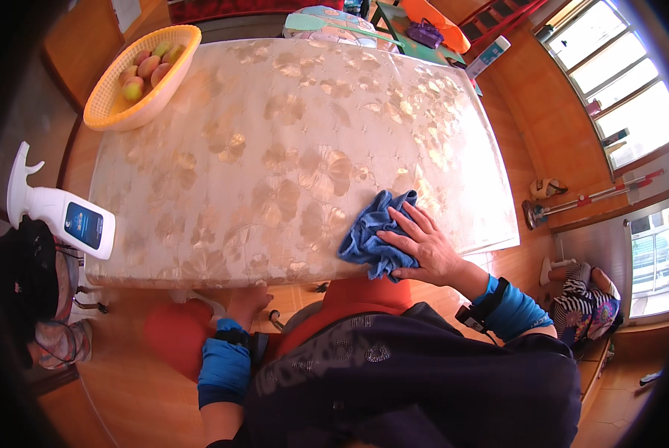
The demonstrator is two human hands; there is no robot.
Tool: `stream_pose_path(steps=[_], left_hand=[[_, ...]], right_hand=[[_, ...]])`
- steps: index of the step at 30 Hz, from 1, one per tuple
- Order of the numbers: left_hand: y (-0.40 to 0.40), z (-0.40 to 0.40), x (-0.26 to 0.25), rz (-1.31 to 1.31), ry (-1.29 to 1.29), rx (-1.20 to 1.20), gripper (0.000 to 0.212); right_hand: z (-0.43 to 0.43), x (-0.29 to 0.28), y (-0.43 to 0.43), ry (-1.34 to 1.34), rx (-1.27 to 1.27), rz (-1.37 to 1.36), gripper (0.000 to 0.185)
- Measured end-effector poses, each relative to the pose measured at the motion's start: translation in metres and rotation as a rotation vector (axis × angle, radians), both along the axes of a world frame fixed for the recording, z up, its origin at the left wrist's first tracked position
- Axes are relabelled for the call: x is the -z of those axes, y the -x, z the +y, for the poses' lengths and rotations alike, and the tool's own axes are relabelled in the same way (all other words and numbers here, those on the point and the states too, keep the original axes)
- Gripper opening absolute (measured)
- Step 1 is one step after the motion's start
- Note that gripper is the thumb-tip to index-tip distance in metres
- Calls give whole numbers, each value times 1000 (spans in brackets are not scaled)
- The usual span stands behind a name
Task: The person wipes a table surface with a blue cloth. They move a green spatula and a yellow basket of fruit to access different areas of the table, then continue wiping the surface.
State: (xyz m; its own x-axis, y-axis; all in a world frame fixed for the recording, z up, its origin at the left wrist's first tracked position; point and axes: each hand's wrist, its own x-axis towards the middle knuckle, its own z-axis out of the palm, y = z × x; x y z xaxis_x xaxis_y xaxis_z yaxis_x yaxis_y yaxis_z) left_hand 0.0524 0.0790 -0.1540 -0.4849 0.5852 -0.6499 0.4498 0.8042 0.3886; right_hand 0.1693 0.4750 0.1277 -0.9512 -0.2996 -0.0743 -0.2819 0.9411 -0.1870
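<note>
My right hand (424,246) lies palm down on a crumpled blue cloth (368,241), with fingers spread over it. The cloth rests at the near right edge of a table covered with a glossy cream tablecloth (245,185) in a gold flower pattern. Below the table's near edge, partly hidden by it, is my left hand (249,305); its fingers are not clearly visible. A white spray bottle (60,207) with a dark blue label stands at the table's left edge.
At the far left corner stands a yellow plastic basket (144,117) with several peaches (148,67). A green fly swatter (312,23) lies past the far edge. Another person (583,297) is low down at the right, near a mop (580,201). A black bag (23,280) is at left.
</note>
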Motion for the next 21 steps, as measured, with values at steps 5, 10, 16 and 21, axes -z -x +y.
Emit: stream_pose_path(steps=[5,10,16,21], left_hand=[[-2,-3,2,-150,94,-119,51],[-26,-41,23,-225,-420,-429,54],[-23,-35,5,-282,-446,-555,51],[-14,-30,-2,-317,-443,-595,49]], right_hand=[[13,2,52,-15,20,48,69],[39,21,152,32,102,140,66],[82,29,275,-5,303,156,63],[169,47,348,-5,474,183,72]])
